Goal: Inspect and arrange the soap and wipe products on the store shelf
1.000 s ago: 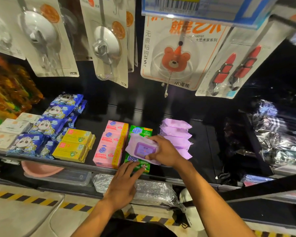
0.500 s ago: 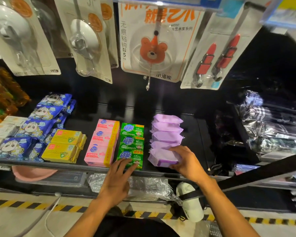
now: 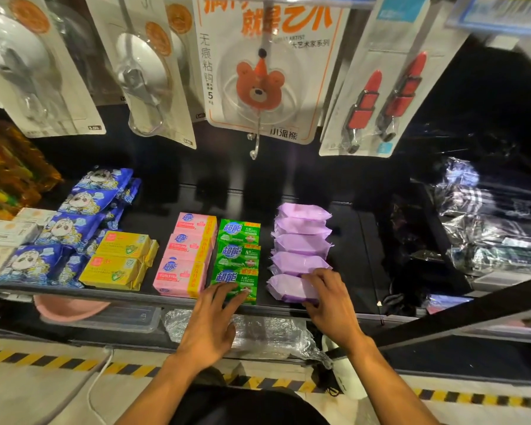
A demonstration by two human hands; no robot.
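Head view: the front wipe pack [image 3: 288, 288] lies at lower centre-right, at the shelf [image 3: 350, 240] front edge, first in a purple row. The right hand [image 3: 331, 305] pinches its right end, fingers on top, thumb at the front. The left hand [image 3: 212, 320] rests straight-fingered on the front green soap [image 3: 236, 282]. The pack is probably light, soft and slick-filmed; grip it across the short ends.

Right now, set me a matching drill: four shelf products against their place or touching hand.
1 green plastic-wrapped soap packs
2 purple soft wipe packs
3 yellow rectangular soap boxes
4 pink rectangular soap boxes
A under the right hand
B between yellow and green
C beside blue panda-print packs
D under the left hand
Pairs: 1-D, 2-A, 3-C, 4-B
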